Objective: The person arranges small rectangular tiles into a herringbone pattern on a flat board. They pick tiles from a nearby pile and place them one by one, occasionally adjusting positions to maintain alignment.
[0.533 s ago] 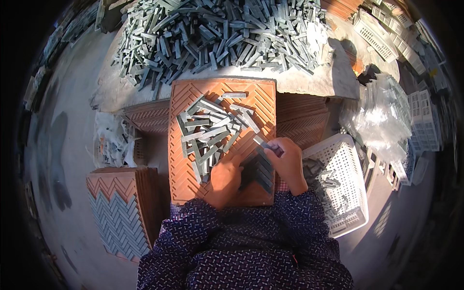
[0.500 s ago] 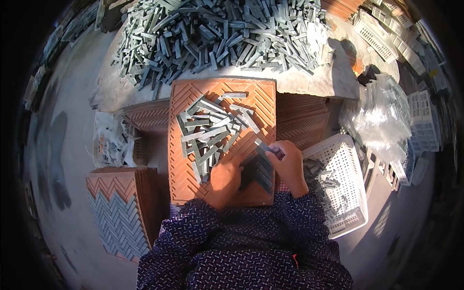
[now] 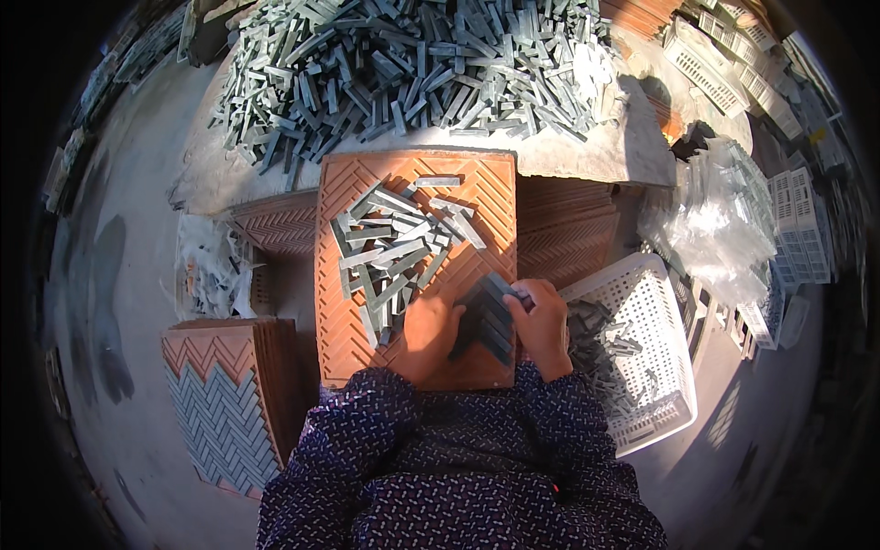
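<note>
A terracotta-coloured grooved tray (image 3: 367, 174) with a herringbone pattern lies before me. A loose heap of grey strip tiles (image 3: 396, 240) covers its left and middle part. My right hand (image 3: 541, 323) pinches the end of a dark strip tile (image 3: 500, 286) at the tray's right edge. Just below, more dark strips (image 3: 495, 335) lie slanted side by side in the grooves, in shadow. My left hand (image 3: 429, 332) is curled low over the tray, beside the heap's lower end. Its fingertips are hidden, so what it holds cannot be made out.
Beyond the tray, a large pile of grey strips (image 3: 422, 73) covers a pale slab (image 3: 614, 156). A white perforated basket (image 3: 674, 321) with strips stands at right. Stacked trays (image 3: 220, 403), the top one partly filled, stand at left. Clear plastic sheets (image 3: 715, 220) lie at far right.
My right hand has brought its strip tile down to the upper end of the slanted row, where it now lies along the others. The left hand has barely moved.
</note>
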Available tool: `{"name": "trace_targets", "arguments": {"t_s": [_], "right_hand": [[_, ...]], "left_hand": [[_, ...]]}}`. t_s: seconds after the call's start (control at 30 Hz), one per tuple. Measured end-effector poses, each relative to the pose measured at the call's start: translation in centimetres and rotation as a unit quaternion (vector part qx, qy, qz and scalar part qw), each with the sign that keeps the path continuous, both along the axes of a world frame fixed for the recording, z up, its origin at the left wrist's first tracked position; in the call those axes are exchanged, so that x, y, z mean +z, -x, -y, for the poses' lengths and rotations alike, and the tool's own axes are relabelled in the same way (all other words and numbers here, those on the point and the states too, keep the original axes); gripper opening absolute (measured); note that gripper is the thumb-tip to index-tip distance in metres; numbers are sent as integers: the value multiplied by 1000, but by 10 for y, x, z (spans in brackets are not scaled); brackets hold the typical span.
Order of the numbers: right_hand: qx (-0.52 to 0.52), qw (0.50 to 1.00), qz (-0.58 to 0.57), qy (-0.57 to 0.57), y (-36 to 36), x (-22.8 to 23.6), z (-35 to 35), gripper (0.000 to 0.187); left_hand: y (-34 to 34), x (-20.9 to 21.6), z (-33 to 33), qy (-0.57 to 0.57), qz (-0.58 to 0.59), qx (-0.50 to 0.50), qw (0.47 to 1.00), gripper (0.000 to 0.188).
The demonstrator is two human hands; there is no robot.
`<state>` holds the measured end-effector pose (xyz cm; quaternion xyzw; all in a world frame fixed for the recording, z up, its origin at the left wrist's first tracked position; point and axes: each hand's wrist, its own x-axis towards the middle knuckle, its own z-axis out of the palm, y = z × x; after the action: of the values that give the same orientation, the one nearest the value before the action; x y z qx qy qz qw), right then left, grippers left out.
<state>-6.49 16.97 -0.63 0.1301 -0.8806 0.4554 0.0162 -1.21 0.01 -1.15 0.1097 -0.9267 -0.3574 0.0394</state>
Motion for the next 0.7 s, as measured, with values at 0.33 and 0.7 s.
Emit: {"name": "trace_targets", "arguments": {"t_s": [0.33,0.7], "right_hand": [[13,1000,-9,-15,2,2,-3,16],[44,978,-120,-166,4,4,7,7]], "left_hand": [[-8,16,12,-94,-81,37,992,14],[-15,22,22,-111,-68,25,991,10]]}}
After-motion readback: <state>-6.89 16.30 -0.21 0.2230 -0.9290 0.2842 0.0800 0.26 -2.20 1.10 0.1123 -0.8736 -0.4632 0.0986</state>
